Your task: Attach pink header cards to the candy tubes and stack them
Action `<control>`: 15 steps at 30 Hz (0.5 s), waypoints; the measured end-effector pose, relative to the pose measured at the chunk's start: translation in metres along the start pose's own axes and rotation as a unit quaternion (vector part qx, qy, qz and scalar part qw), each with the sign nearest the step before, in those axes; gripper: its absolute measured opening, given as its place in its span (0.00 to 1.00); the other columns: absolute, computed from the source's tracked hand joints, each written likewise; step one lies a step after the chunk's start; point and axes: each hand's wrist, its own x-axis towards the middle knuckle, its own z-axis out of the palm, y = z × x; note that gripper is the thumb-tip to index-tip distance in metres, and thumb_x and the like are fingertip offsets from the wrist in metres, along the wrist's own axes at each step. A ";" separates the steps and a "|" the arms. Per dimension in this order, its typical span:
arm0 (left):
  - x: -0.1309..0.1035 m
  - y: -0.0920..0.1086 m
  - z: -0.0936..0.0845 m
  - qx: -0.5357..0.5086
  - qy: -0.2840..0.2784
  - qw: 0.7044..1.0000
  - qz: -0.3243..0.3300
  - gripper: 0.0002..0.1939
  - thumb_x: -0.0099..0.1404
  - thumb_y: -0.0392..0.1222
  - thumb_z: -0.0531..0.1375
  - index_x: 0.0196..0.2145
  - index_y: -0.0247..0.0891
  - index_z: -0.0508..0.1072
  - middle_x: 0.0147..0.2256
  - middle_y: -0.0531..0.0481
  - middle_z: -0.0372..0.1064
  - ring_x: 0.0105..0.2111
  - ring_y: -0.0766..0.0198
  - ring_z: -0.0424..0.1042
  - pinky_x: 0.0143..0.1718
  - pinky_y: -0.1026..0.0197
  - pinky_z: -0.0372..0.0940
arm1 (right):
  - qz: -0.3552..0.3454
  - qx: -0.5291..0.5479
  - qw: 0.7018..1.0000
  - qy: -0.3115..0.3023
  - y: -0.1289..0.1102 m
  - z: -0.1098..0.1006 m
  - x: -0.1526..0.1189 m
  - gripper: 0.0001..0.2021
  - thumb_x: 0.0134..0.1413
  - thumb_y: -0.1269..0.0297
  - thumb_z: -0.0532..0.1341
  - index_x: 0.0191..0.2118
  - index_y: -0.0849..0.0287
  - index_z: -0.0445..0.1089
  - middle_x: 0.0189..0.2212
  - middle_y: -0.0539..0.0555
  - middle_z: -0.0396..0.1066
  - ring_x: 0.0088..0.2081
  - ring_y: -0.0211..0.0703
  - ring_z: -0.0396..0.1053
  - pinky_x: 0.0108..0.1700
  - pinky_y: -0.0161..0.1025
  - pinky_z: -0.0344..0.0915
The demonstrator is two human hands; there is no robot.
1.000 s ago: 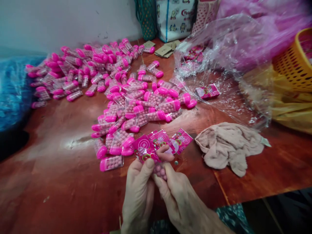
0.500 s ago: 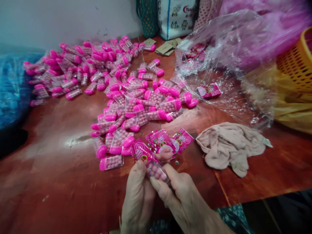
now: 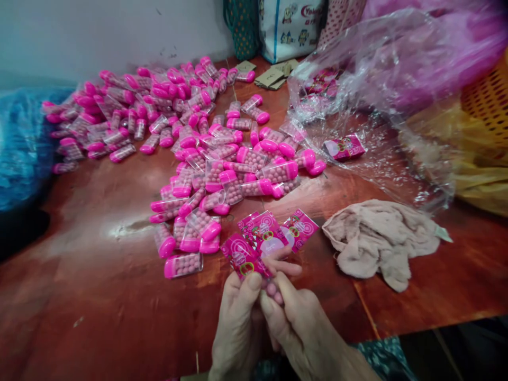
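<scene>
My left hand [image 3: 238, 317] pinches a pink printed card [image 3: 242, 256] under its thumb, at the bottom centre. Close against it, my right hand [image 3: 301, 317] grips a clear container of pink balls [image 3: 273, 291], mostly covered by the fingers. The card overlaps the upper end of this container. Just beyond my hands, more pink cards [image 3: 299, 230] lie on the red-brown table [image 3: 119, 312]. A large heap of pink-capped containers [image 3: 214, 174] spreads across the middle and back left.
A crumpled beige cloth [image 3: 381, 238] lies on the right. Behind it are clear plastic film [image 3: 389, 164] and an orange basket [image 3: 486, 106]. Cardboard pieces [image 3: 270, 78] and a white bag [image 3: 291, 32] are at the back, a blue plastic bag [image 3: 27, 148] at the left.
Both hands have shifted slightly right and down in view. The card now covers more of the container, and some right-hand fingers are stretched out further behind it.
</scene>
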 end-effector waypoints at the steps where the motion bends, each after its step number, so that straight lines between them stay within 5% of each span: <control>1: 0.002 0.000 -0.002 -0.005 0.002 1.000 0.006 0.11 0.54 0.44 0.63 0.32 0.34 0.76 0.28 0.44 0.74 0.30 0.56 0.74 0.33 0.59 0.69 | -0.020 -0.033 0.999 0.024 0.002 0.001 0.002 0.12 0.63 0.61 0.44 0.40 0.62 0.60 0.16 0.48 0.64 0.15 0.37 0.66 0.18 0.30 0.60; 4: 0.008 0.001 -0.004 -0.030 0.024 0.998 0.045 0.14 0.57 0.46 0.62 0.39 0.36 0.75 0.34 0.43 0.75 0.37 0.56 0.73 0.41 0.56 0.67 | -0.083 -0.182 0.971 0.131 0.009 0.007 0.009 0.11 0.63 0.65 0.47 0.34 0.63 0.63 0.20 0.54 0.69 0.20 0.41 0.70 0.21 0.32 0.62; 7: 0.012 0.004 -0.002 -0.034 0.044 0.990 0.126 0.20 0.55 0.49 0.63 0.44 0.38 0.72 0.39 0.43 0.74 0.42 0.55 0.71 0.46 0.53 0.64 | -0.154 -0.304 0.916 0.212 0.016 0.016 0.014 0.11 0.62 0.70 0.48 0.40 0.68 0.66 0.24 0.58 0.70 0.27 0.46 0.73 0.27 0.37 0.68; 9: 0.012 0.006 0.000 -0.022 0.055 0.984 0.169 0.22 0.53 0.49 0.64 0.44 0.38 0.72 0.39 0.43 0.74 0.43 0.54 0.71 0.47 0.52 0.64 | -0.166 -0.313 0.905 0.234 0.017 0.018 0.014 0.10 0.61 0.72 0.49 0.44 0.68 0.65 0.27 0.60 0.70 0.32 0.49 0.72 0.33 0.40 0.69; 12: 0.013 0.012 0.000 -0.025 0.073 0.984 0.163 0.20 0.57 0.48 0.61 0.46 0.39 0.71 0.39 0.43 0.75 0.43 0.54 0.72 0.47 0.51 0.64 | -0.163 -0.185 0.947 0.207 0.013 0.012 0.012 0.10 0.60 0.69 0.54 0.45 0.65 0.65 0.33 0.60 0.70 0.37 0.49 0.71 0.38 0.42 0.69; 15: 0.014 0.018 -0.003 -0.067 0.060 0.990 0.109 0.21 0.61 0.52 0.55 0.48 0.39 0.70 0.41 0.43 0.74 0.42 0.54 0.72 0.43 0.53 0.66 | -0.082 0.083 0.988 0.098 0.007 0.004 0.008 0.15 0.57 0.62 0.58 0.49 0.60 0.62 0.34 0.55 0.69 0.33 0.42 0.70 0.34 0.37 0.69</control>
